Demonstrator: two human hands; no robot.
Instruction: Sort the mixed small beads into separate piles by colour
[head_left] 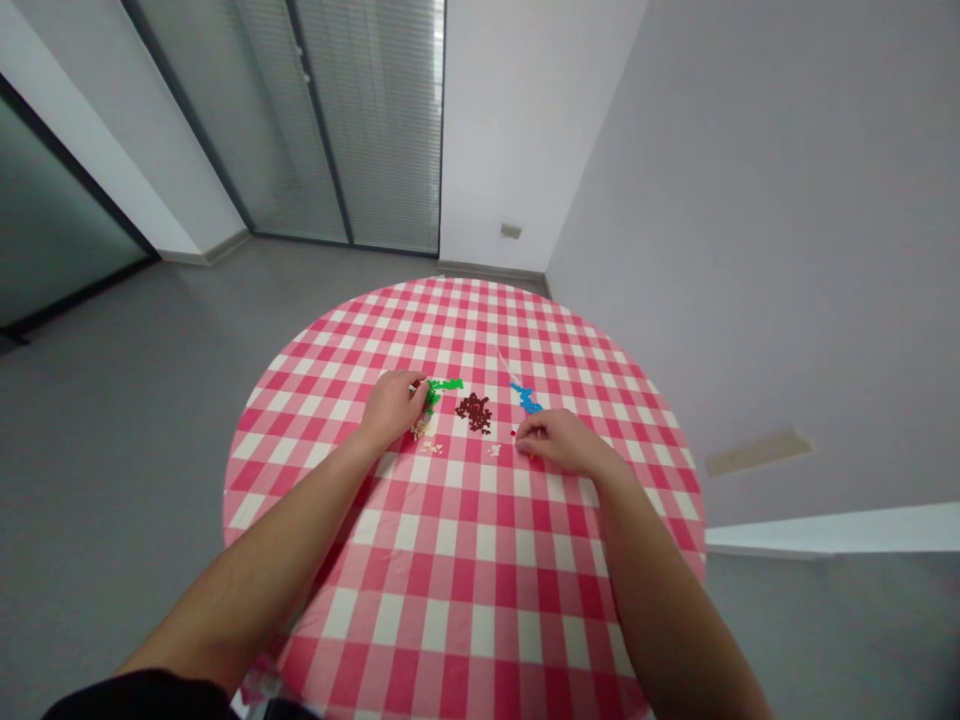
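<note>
My left hand (394, 408) rests on the table with its fingers curled together at the edge of a pile of small green pieces (450, 384). Whatever lies between those fingertips is too small to make out. Just below it are small cream pieces (430, 447). My right hand (559, 440) is closed in a pinch over the cloth, close below a group of blue pieces (527, 398); its fingertips hide what they may hold. Between the hands lies a heap of dark brown pieces (475, 411). A few white pieces (495, 450) sit left of my right fingertips, near a tiny red piece (513, 433).
A red-and-white checked cloth (450, 560) covers the round table. A thin pale strip (507, 364) lies behind the blue pieces. Beyond the table stand a glass partition with blinds (375, 130) and a white wall (750, 250) on the right.
</note>
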